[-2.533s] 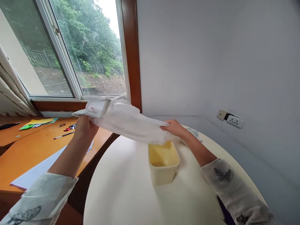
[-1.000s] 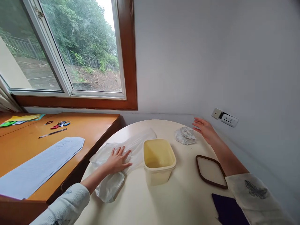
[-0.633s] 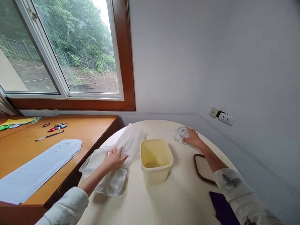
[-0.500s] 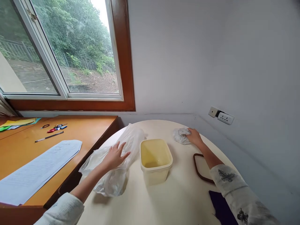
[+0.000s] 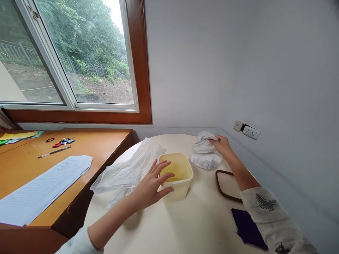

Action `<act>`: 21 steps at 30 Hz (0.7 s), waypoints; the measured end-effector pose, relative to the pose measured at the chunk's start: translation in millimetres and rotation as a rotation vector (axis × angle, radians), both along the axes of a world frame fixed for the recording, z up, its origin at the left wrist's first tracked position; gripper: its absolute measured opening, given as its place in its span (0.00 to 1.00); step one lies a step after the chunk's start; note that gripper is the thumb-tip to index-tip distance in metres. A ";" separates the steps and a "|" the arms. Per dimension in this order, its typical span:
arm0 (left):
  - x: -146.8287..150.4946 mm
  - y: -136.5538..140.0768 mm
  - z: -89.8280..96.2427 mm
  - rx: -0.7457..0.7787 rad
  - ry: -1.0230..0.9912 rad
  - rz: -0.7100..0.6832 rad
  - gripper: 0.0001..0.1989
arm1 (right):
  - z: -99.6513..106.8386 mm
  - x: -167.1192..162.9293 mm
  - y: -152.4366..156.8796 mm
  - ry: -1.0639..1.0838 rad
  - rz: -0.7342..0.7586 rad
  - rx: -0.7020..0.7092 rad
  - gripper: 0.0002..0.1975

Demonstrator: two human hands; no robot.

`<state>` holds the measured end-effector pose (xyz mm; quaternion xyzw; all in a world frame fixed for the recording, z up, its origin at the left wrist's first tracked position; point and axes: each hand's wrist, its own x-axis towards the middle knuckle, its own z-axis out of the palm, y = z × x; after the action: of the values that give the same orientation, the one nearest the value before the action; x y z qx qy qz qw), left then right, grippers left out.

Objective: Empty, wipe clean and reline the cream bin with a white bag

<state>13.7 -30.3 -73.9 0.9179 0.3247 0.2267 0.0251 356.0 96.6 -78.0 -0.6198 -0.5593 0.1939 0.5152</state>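
My right hand (image 5: pixel 221 145) pinches the crumpled top of a small white plastic bag (image 5: pixel 205 155) on the far right of the round table. The bag stands stretched upward, with whitish contents showing faintly in its lower part. With fingers spread and nothing in them, my left hand (image 5: pixel 155 181) hovers at the near left rim of a pale yellow plastic tub (image 5: pixel 180 192). The tub is open at the top, and I see nothing in the visible part of its inside. Left of it lies a large translucent plastic bag (image 5: pixel 127 173), partly hidden by my left hand.
A brown rounded frame (image 5: pixel 219 185) and a dark purple cloth (image 5: pixel 246 225) lie on the right of the cream table (image 5: pixel 196 225), both partly under my right arm. On the wooden desk (image 5: pixel 106 144) at left are papers (image 5: pixel 58 183), a pen (image 5: pixel 54 151) and scissors (image 5: pixel 63 141).
My right hand has lifted the top of the small white bag, which now stands taller. My left hand has moved right, from above the large bag to the tub's rim.
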 end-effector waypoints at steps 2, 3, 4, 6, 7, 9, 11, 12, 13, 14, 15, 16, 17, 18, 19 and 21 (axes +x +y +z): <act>1.5 8.3 -6.1 0.007 -0.010 0.010 0.12 | 7.0 -5.3 -12.9 0.028 0.033 0.009 0.13; 1.6 13.4 -8.4 0.010 -0.019 0.019 0.12 | 10.0 -8.0 -19.9 0.048 0.049 0.011 0.13; 1.4 18.8 -10.5 0.015 -0.029 0.028 0.11 | 12.6 -10.6 -27.0 0.075 0.066 0.010 0.13; 1.3 29.9 -13.8 0.031 -0.045 0.050 0.11 | 16.1 -15.9 -41.0 0.138 0.110 -0.001 0.13; 1.6 35.1 -15.2 0.037 -0.050 0.065 0.11 | 17.0 -18.5 -47.6 0.169 0.139 -0.010 0.13; 3.2 43.9 -17.5 0.045 -0.059 0.102 0.11 | 17.0 -23.1 -59.9 0.204 0.194 -0.028 0.13; 5.4 49.4 -18.5 0.039 -0.068 0.144 0.11 | 15.3 -26.9 -71.5 0.217 0.240 -0.036 0.12; 6.6 50.7 -18.4 0.033 -0.071 0.158 0.11 | 13.8 -28.6 -77.4 0.223 0.264 -0.038 0.11; 7.6 50.7 -17.9 0.025 -0.079 0.168 0.11 | 11.8 -30.2 -83.7 0.232 0.288 -0.036 0.10; 8.3 49.6 -17.2 0.017 -0.093 0.172 0.12 | 9.4 -31.9 -90.6 0.244 0.321 -0.036 0.09; 8.8 47.1 -16.4 0.011 -0.117 0.170 0.13 | 6.3 -33.9 -98.2 0.254 0.362 -0.039 0.08; 8.9 43.5 -15.5 0.012 -0.155 0.167 0.14 | 2.5 -36.3 -106.6 0.258 0.414 -0.045 0.08; 8.7 38.8 -14.9 0.022 -0.206 0.162 0.14 | -1.9 -39.2 -115.7 0.249 0.474 -0.052 0.08; 8.2 33.1 -14.8 0.043 -0.269 0.156 0.14 | -6.8 -42.6 -125.4 0.221 0.544 -0.057 0.09; 7.7 26.7 -15.1 0.072 -0.337 0.147 0.13 | -12.2 -46.7 -135.4 0.172 0.617 -0.056 0.10; 7.1 12.4 -17.7 0.119 -0.456 0.108 0.11 | -22.7 -56.6 -155.4 0.032 0.733 -0.033 0.14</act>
<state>20.9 -17.8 -91.6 0.8241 0.3455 0.4478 0.0314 299.4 -58.8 -100.8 -0.3832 -0.7330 0.3842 0.4102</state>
